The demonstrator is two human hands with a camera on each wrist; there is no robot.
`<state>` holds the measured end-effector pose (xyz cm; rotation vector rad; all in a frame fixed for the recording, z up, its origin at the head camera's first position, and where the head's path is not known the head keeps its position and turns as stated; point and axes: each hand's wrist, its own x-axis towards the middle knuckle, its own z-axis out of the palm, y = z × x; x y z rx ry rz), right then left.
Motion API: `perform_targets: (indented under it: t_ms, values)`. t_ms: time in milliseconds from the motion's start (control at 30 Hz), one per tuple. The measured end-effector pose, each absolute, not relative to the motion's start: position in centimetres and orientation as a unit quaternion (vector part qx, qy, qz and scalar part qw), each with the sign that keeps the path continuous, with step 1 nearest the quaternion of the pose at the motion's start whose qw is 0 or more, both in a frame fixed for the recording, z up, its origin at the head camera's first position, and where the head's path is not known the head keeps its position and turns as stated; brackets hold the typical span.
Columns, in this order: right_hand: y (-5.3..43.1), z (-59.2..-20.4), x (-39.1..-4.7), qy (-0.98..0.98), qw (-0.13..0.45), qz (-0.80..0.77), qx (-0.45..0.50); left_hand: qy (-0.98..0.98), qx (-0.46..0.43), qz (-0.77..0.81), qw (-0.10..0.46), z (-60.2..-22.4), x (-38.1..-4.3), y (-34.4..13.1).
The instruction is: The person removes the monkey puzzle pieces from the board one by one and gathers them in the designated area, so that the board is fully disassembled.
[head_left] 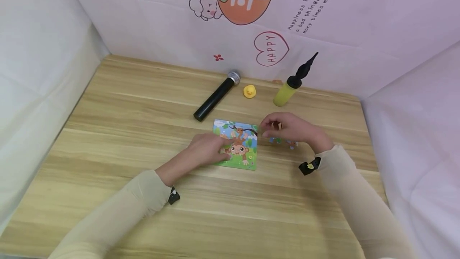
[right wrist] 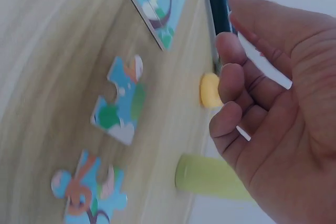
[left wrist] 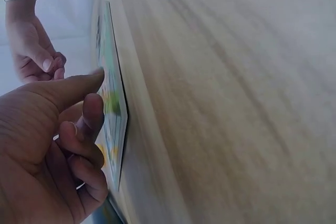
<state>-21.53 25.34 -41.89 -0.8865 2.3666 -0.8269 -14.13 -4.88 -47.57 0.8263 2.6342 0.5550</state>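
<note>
A monkey jigsaw puzzle (head_left: 251,157) in a flat square board lies on the wooden table. Over its left part is my left hand (head_left: 205,149), thumb and fingertips right at the puzzle's surface, some fingers bent. My right hand (head_left: 292,127) hovers just beyond the board's right edge, its fingers loosely curled with nothing seen between them. Two loose puzzle pieces lie on the table below it in the right wrist view: a blue and green piece (right wrist: 125,98) and a piece with a brown animal (right wrist: 86,190). In the head view the right hand partly covers them.
Behind the board a black microphone (head_left: 215,98) lies slanted, with a small yellow rubber duck (head_left: 249,91) to its right. Farther right is a yellow-green hand pump (head_left: 285,93) with a black nozzle. White printed cloth (head_left: 161,23) walls the table's back and sides.
</note>
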Motion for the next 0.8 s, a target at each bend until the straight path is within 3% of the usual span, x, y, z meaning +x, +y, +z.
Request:
perform_targets:
  t_ms: [800]
  values:
    - [22.7,-44.6,-21.6,0.846,0.280,-0.328,-0.312,0.924,0.293,0.169,0.177,-48.2,-14.1,-5.0]
